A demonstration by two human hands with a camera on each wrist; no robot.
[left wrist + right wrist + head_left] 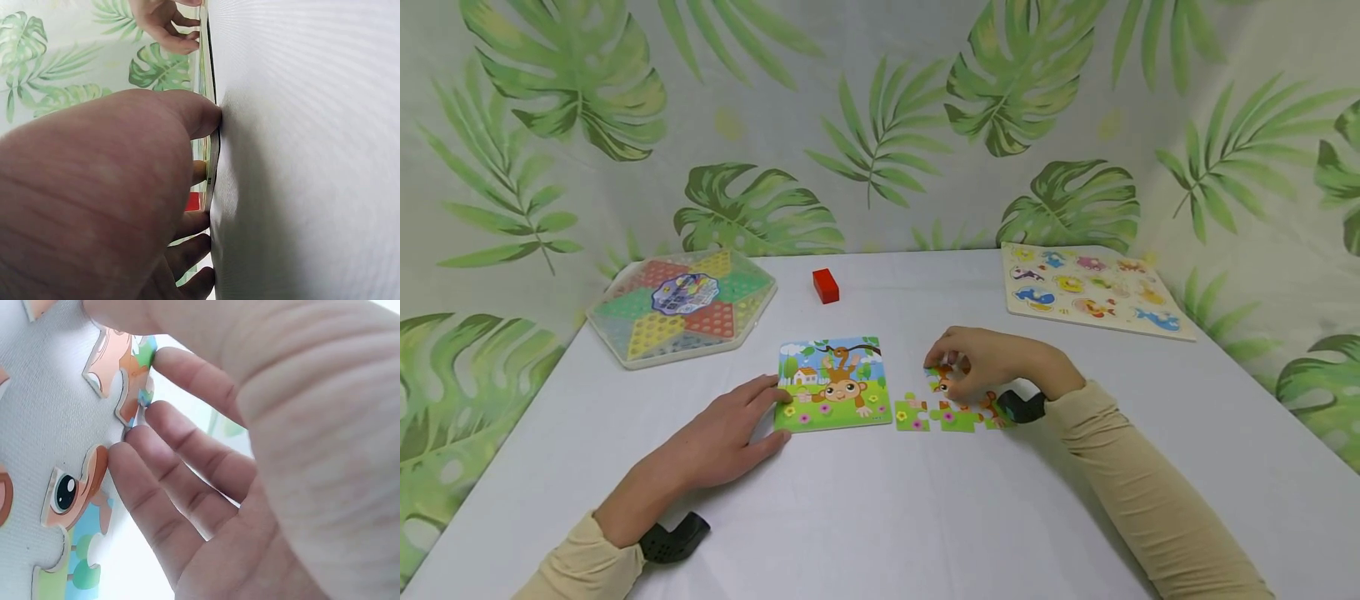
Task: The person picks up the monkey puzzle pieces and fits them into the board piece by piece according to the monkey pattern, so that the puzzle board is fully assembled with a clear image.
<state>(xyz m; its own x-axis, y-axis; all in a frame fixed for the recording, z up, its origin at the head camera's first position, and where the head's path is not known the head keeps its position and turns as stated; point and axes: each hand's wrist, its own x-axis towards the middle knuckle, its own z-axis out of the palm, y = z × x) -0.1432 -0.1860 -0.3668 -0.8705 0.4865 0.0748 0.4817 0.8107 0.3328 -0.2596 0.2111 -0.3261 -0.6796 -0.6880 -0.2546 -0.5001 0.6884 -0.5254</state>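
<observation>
A square picture board (835, 367) with a cartoon monkey lies flat on the white table. My left hand (722, 437) rests at its left side, the thumb by the lower-left corner and a fingertip over the left edge. To the right of the board, my right hand (992, 360) is low over several jigsaw pieces (957, 419). Its thumb and index finger pinch a brown-and-peach jigsaw piece (106, 365) in the right wrist view. Beside its other fingertips lies a jigsaw piece with an eye (65, 490). The palm and fingers partly cover the pieces in the head view.
A hexagonal Chinese checkers board (685, 308) lies at the back left. Near the back middle is a red block (826, 286). At the back right there is a wooden board with animal pictures (1090, 292). A leaf-patterned cloth (880, 125) stands behind the table.
</observation>
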